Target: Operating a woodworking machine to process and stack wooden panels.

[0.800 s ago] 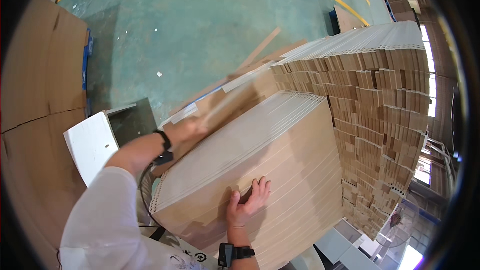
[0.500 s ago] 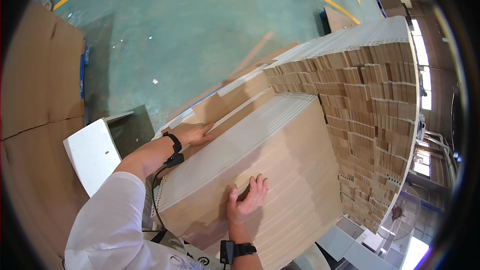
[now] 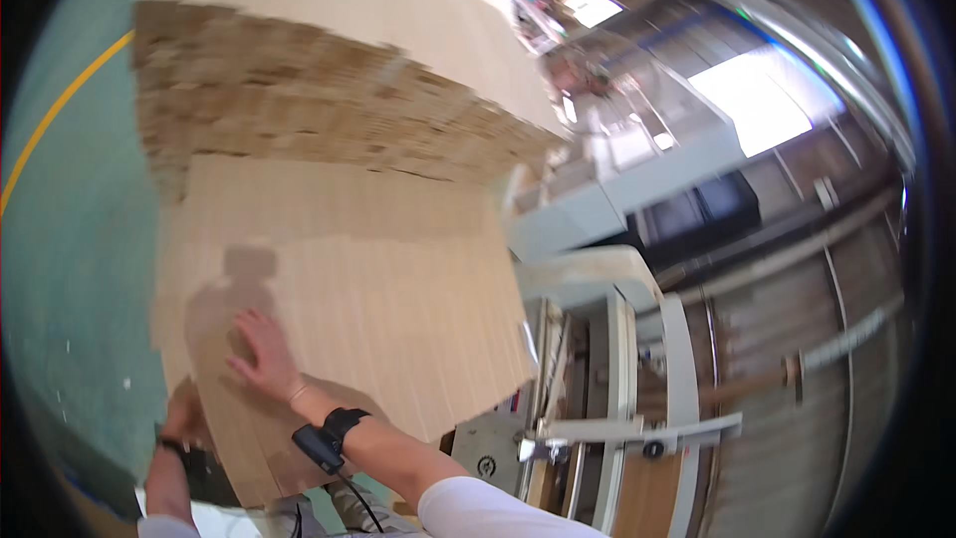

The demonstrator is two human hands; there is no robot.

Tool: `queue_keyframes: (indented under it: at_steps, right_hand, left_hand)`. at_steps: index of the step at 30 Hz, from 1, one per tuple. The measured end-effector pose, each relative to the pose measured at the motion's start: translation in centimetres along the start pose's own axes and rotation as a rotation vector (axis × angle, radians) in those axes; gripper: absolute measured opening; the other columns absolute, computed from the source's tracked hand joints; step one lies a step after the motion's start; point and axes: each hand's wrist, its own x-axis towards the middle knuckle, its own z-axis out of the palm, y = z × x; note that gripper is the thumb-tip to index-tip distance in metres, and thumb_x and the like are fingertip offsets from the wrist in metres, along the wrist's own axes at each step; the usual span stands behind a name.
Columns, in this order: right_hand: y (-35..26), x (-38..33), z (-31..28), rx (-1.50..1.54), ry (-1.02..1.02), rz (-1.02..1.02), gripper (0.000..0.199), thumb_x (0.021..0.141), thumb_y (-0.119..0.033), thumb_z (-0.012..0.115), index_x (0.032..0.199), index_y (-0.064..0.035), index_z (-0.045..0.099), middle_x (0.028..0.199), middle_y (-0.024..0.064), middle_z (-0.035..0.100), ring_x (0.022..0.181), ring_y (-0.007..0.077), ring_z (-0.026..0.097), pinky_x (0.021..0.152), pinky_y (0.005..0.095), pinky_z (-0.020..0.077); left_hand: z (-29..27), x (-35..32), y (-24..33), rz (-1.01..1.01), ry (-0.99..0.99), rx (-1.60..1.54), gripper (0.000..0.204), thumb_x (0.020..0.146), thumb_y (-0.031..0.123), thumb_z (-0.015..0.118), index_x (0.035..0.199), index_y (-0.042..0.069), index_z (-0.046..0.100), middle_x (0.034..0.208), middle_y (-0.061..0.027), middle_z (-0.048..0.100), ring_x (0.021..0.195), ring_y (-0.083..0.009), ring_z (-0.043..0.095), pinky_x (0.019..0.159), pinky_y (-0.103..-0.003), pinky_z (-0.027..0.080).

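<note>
A broad pale wood-coloured board [image 3: 368, 269] lies before me, the top face of a stack. My right hand [image 3: 267, 357] rests on it toward its left side, fingers apart, palm down, gripping nothing. My left hand [image 3: 185, 412] is at the board's left edge, close to its near corner. Its fingers are dark and smeared, so what they do is hidden. Each wrist wears a black strap; the right one carries a small black device [image 3: 321, 446] with a cable.
Beyond the board rises a taller stack of boards [image 3: 319, 90] with uneven edges. Machinery with pale rails [image 3: 622, 408] stands at the right. Green floor [image 3: 75, 279] with a yellow line [image 3: 60, 110] stretches along the left.
My view has swung right, so the tall stack now sits ahead and the machinery shows. My left hand was on the stack's left side; it is now at the board's left edge. The right stays on top.
</note>
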Motion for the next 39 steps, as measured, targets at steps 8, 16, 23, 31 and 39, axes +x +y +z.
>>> queue_keyframes:
  at_steps: [8, 16, 23, 31, 39]
  right_hand:
    - [2.3, -15.9, -10.0, 0.279, 0.191, 0.276, 0.038, 0.08, -0.019, 0.059, 0.113, -0.003, 0.05, 0.123, 0.0132, 0.045, 0.117, 0.0288, 0.039, 0.095, 0.0371, 0.0355]
    - [0.3, -49.3, -20.3, 0.455, 0.782, 1.281, 0.027, 0.087, -0.024, 0.054, 0.102, -0.002, 0.055, 0.089, 0.0036, 0.061, 0.082, 0.0109, 0.056, 0.073, 0.0239, 0.0442]
    - [-13.5, -76.1, -17.1, 0.982, 1.02, 1.831, 0.033, 0.086, -0.038, 0.05, 0.093, -0.0074, 0.057, 0.07, 0.0008, 0.055, 0.054, 0.0098, 0.049, 0.047, 0.0228, 0.0401]
    - [-23.8, -89.5, -1.1, 0.757, 1.977, 1.917, 0.029, 0.083, -0.025, 0.056, 0.097, 0.0011, 0.053, 0.07, 0.0075, 0.056, 0.048, 0.013, 0.049, 0.042, 0.0259, 0.0396]
    - [-30.2, -82.1, 0.9, 1.01, 2.786, 1.505, 0.03, 0.085, -0.029, 0.05, 0.101, -0.0036, 0.052, 0.086, 0.0065, 0.056, 0.07, 0.0178, 0.055, 0.058, 0.0332, 0.0448]
  left_hand:
    - [8.4, -9.7, -3.1, -0.318, 0.057, 0.029, 0.051, 0.083, 0.053, 0.04, 0.114, 0.013, 0.049, 0.104, -0.0059, 0.056, 0.093, -0.0241, 0.051, 0.078, -0.041, 0.043]
    - [15.2, -12.7, -6.8, -0.522, 0.058, 0.331, 0.046, 0.084, 0.049, 0.042, 0.11, 0.012, 0.05, 0.095, -0.0051, 0.056, 0.083, -0.0211, 0.051, 0.071, -0.037, 0.043]
    - [35.0, -10.7, -8.1, -0.644, -0.135, 0.78, 0.041, 0.085, 0.045, 0.043, 0.107, 0.011, 0.05, 0.087, -0.0044, 0.055, 0.073, -0.0184, 0.05, 0.064, -0.034, 0.043]
    - [59.3, -9.7, -18.9, -0.733, -0.576, 1.327, 0.036, 0.085, 0.04, 0.045, 0.103, 0.01, 0.051, 0.077, -0.0036, 0.055, 0.063, -0.0154, 0.049, 0.057, -0.03, 0.043]
    - [69.9, -8.8, -32.6, -0.885, -0.936, 1.667, 0.031, 0.086, 0.036, 0.047, 0.099, 0.008, 0.052, 0.068, -0.0028, 0.055, 0.052, -0.0124, 0.049, 0.049, -0.027, 0.044]
